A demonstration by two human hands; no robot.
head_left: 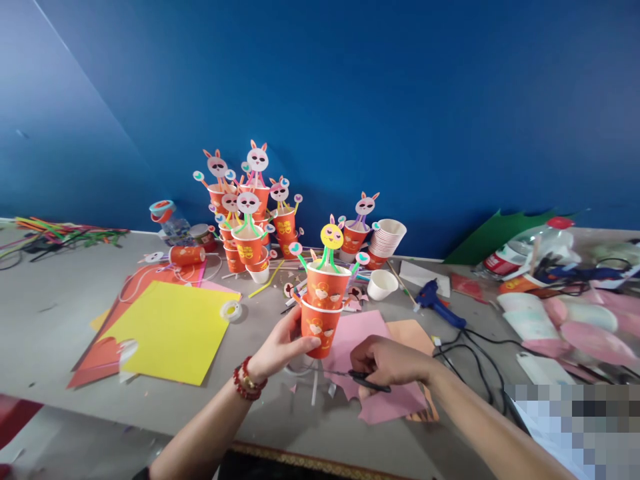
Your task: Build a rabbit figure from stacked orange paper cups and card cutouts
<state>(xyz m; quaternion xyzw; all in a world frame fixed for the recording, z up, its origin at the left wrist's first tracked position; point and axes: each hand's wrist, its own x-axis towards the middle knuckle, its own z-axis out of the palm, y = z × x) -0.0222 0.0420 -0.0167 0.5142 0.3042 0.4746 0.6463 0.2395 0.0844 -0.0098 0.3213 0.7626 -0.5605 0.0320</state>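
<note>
My left hand [287, 340] is wrapped round the lower of two stacked orange paper cups [320, 327], held upright over the table. Out of the upper cup rises a yellow paper bunny face [332, 236] on green pipe-cleaner stems, with round paper discs on its side arms. My right hand [385, 363] closes on the black handles of a pair of scissors [370, 381], whose blades point left toward the cups. Beneath it lies a torn-edged pink paper sheet [360, 333], partly over a peach sheet [415, 333].
Several finished bunny cups [247, 243] stand at the back. A cup stack [386, 240], a white cup [383, 285] and a blue glue gun [437, 303] with a trailing cord are to the right. Yellow paper [170, 330] and a tape roll [231, 311] lie left.
</note>
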